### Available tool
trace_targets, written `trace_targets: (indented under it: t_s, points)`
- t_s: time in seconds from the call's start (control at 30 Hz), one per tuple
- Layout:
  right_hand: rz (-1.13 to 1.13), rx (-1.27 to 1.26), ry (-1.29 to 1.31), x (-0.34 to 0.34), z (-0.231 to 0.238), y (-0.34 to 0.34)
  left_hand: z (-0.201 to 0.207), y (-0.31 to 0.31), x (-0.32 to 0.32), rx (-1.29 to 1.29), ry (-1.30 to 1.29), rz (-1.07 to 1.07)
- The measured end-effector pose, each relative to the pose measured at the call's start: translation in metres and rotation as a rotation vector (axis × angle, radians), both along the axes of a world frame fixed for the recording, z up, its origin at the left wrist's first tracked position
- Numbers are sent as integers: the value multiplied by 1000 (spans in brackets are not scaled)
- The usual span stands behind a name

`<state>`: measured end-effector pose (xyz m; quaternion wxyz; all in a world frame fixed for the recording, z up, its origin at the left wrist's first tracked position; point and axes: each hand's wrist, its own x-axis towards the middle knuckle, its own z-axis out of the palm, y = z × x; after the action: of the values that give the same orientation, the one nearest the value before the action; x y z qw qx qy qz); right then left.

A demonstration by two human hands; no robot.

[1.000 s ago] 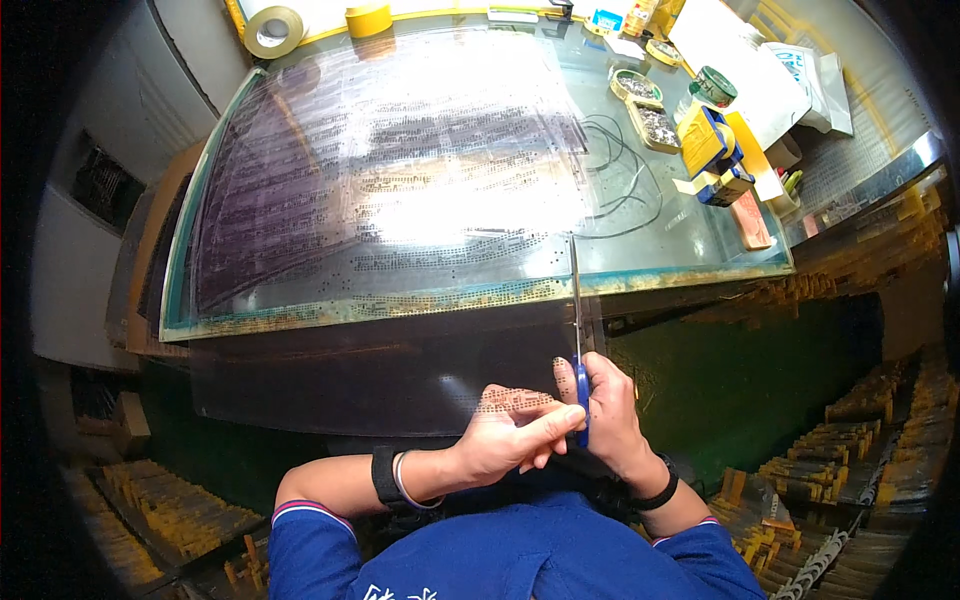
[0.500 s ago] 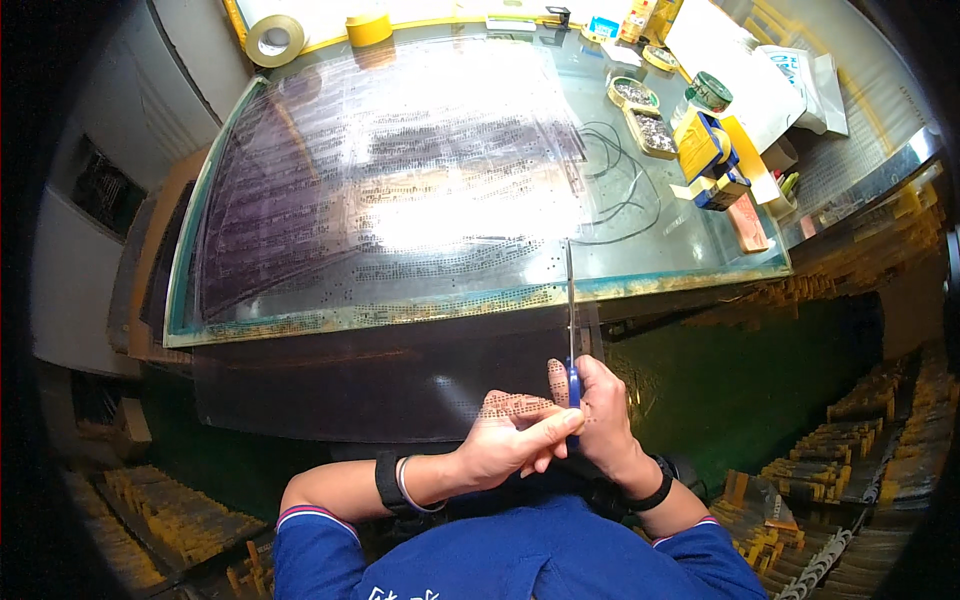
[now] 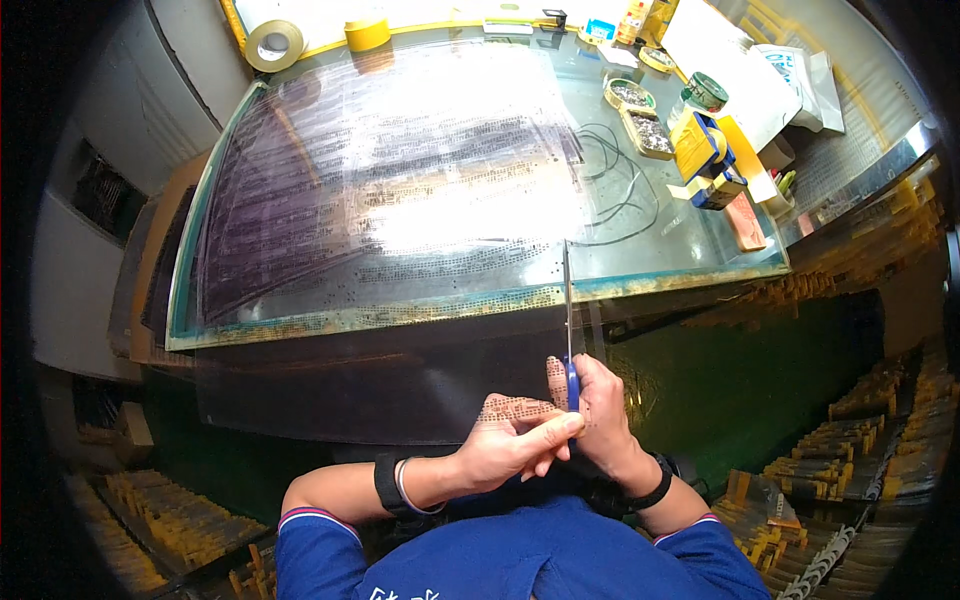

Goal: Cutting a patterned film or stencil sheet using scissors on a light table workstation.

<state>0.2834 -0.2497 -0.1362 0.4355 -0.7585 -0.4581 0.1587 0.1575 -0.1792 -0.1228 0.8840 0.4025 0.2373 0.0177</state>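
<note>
A large see-through film sheet [image 3: 350, 390] with rows of small dark marks lies over the glass table and hangs past its front edge toward me. My left hand [image 3: 515, 440] pinches the sheet's near right corner between thumb and fingers; the printed film covers part of those fingers. In my right hand [image 3: 605, 405] is a pair of scissors with blue handles [image 3: 573, 385], fingers wrapped round them. Their long thin blades [image 3: 568, 290] point away from me, along the film's right edge and over the table's front edge. Both hands are close together, nearly touching.
More printed films [image 3: 300, 190] lie on the glass table [image 3: 690, 262]. To the right are a looped dark cord [image 3: 655, 200], tins of small pieces [image 3: 648, 132], a yellow-blue tape dispenser [image 3: 710, 160] and a pink block [image 3: 744, 222]. Tape rolls [image 3: 274, 46] stand at the back left.
The view has shifted very slightly. Both hands, the scissors and the film keep nearly the same places.
</note>
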Motion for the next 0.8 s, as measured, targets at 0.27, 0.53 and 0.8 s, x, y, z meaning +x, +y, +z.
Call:
trace_targets:
  t_s: [0.27, 0.53, 0.8]
  points:
    - [-17, -322, 614, 14, 12, -57, 20, 40, -21, 140, -95, 92]
    - [-14, 233, 151, 50, 34, 14, 41, 43, -46, 334, -51, 8]
    - [147, 102, 299, 42, 49, 65, 58, 34, -64, 403, -31, -58]
